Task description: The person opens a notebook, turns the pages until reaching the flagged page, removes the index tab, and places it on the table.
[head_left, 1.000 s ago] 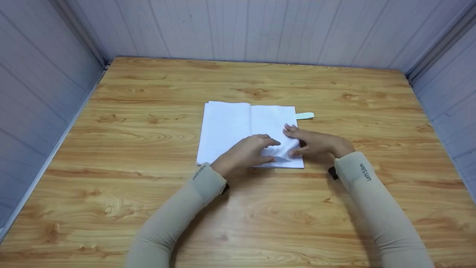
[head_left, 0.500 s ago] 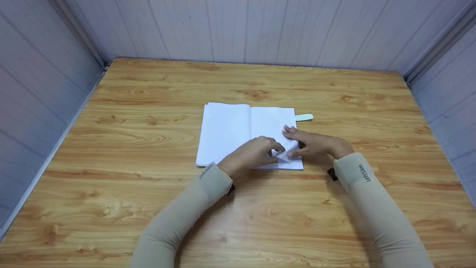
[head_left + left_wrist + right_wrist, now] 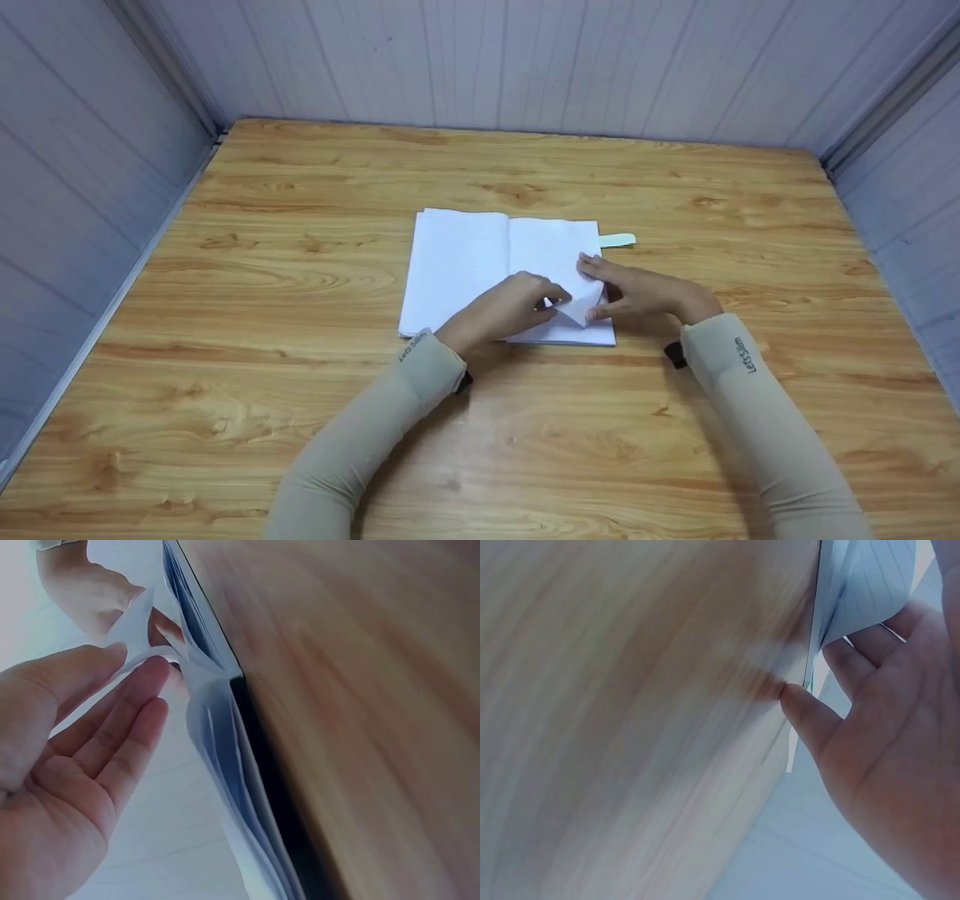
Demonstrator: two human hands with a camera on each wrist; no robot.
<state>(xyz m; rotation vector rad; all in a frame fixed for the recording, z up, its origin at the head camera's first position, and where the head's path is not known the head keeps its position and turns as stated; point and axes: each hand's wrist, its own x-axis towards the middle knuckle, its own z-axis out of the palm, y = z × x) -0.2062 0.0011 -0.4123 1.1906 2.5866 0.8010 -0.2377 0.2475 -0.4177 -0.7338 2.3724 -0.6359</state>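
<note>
A notebook with lined white pages lies spread open on the table. My left hand reaches over its lower middle, thumb and fingers pinching a lifted page at its free part. That pinch shows up close in the left wrist view, where the page bends up from the stack. At the right edge, my right hand has its fingers spread and touching the raised page. In the right wrist view the page curves over these fingers, partly hiding them.
A pale green tab sticks out from the notebook's right edge. The wooden table extends around it, with panelled walls at the back and both sides.
My left hand has moved right across the notebook, and its thumb and fingers have come together on the page. The right hand stays about where it was.
</note>
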